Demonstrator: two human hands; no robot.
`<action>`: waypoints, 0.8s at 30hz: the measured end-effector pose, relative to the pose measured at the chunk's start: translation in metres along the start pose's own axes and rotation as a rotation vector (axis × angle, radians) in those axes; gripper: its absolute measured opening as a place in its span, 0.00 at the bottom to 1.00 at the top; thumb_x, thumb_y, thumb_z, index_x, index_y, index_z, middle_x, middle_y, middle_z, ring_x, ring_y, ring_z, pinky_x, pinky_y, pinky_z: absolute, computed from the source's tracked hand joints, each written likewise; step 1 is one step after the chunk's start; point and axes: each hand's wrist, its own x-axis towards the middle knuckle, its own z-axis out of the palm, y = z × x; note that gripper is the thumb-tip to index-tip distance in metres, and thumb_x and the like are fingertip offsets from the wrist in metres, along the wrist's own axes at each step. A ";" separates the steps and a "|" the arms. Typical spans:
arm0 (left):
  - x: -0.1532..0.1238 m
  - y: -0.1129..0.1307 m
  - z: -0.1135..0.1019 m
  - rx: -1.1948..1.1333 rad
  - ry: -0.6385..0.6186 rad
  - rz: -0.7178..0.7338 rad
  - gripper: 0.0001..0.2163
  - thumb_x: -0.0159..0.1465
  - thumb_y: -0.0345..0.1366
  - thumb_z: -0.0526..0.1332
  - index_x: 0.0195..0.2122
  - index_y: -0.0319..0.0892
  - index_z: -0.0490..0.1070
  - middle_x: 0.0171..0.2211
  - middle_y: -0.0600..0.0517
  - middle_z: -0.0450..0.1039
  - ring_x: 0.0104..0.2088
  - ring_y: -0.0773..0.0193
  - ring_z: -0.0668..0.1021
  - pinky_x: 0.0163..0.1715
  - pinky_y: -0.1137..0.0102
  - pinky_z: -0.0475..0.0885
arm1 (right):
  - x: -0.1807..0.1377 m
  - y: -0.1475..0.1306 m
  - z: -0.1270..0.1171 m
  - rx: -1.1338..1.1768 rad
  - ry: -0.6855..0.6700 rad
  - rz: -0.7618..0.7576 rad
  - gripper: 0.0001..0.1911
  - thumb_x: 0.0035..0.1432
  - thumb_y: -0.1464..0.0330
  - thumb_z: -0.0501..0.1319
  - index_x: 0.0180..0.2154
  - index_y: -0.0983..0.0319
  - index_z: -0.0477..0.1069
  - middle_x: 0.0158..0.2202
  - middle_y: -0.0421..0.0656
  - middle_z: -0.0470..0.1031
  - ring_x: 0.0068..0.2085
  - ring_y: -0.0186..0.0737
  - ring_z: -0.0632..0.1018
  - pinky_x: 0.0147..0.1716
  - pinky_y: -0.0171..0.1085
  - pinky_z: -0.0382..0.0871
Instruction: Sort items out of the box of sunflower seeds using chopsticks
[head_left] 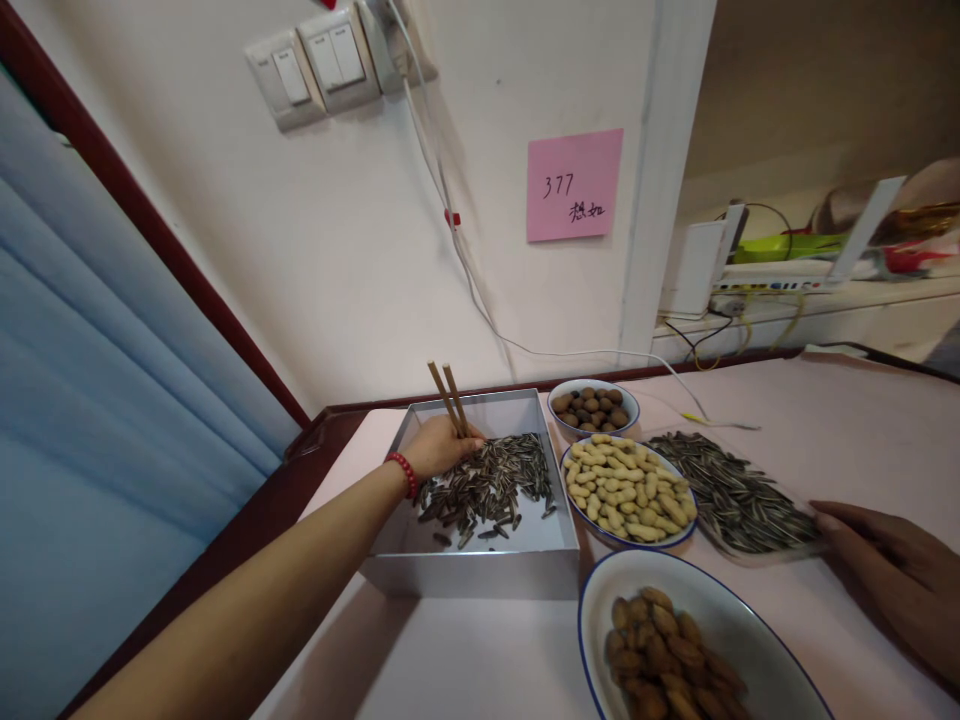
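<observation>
My left hand [441, 447], with a red bead bracelet [403, 474] at the wrist, is inside a white box [469, 570]. Its fingers are closed round a pair of chopsticks [450, 398], whose upper ends point up and whose lower ends are hidden. Striped sunflower seeds [495, 485] lie heaped beside and below that hand on the box floor. Over at the right edge, my right hand [877, 560] grips the near right rim of a shallow clear tray [780, 550] full of more sunflower seeds [735, 490].
Between box and tray stand a bowl of peanuts [628, 490] and a smaller bowl of round brown nuts [592, 408]. Nearer is a large blue-rimmed bowl [720, 590] of almond-like nuts. A white cable [570, 352] crosses the table's back; a router [780, 275] sits on a shelf.
</observation>
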 end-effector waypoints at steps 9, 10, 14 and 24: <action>0.002 -0.005 0.006 0.023 -0.039 -0.005 0.10 0.58 0.37 0.61 0.37 0.41 0.79 0.34 0.50 0.80 0.34 0.62 0.78 0.35 0.72 0.70 | 0.003 0.009 0.004 0.033 0.021 -0.027 0.31 0.52 0.42 0.48 0.44 0.56 0.73 0.51 0.46 0.73 0.53 0.53 0.72 0.58 0.49 0.61; 0.002 -0.005 0.006 0.026 -0.039 -0.004 0.10 0.58 0.37 0.61 0.37 0.42 0.79 0.34 0.50 0.80 0.33 0.63 0.78 0.35 0.72 0.70 | 0.003 0.009 0.003 0.034 0.020 -0.029 0.31 0.52 0.42 0.48 0.44 0.56 0.73 0.51 0.46 0.73 0.53 0.53 0.72 0.58 0.49 0.61; 0.003 -0.008 0.006 0.046 -0.043 0.016 0.09 0.58 0.38 0.61 0.35 0.42 0.79 0.32 0.51 0.80 0.34 0.63 0.78 0.34 0.72 0.69 | 0.002 0.008 0.002 0.032 0.010 -0.012 0.31 0.53 0.42 0.48 0.44 0.55 0.73 0.51 0.46 0.73 0.53 0.53 0.72 0.57 0.49 0.62; 0.004 -0.006 0.007 0.075 -0.018 0.018 0.08 0.57 0.38 0.61 0.31 0.42 0.78 0.29 0.51 0.78 0.32 0.63 0.77 0.33 0.73 0.68 | 0.002 0.006 0.002 0.038 0.019 -0.034 0.31 0.53 0.43 0.48 0.44 0.56 0.73 0.51 0.47 0.74 0.54 0.53 0.72 0.57 0.49 0.62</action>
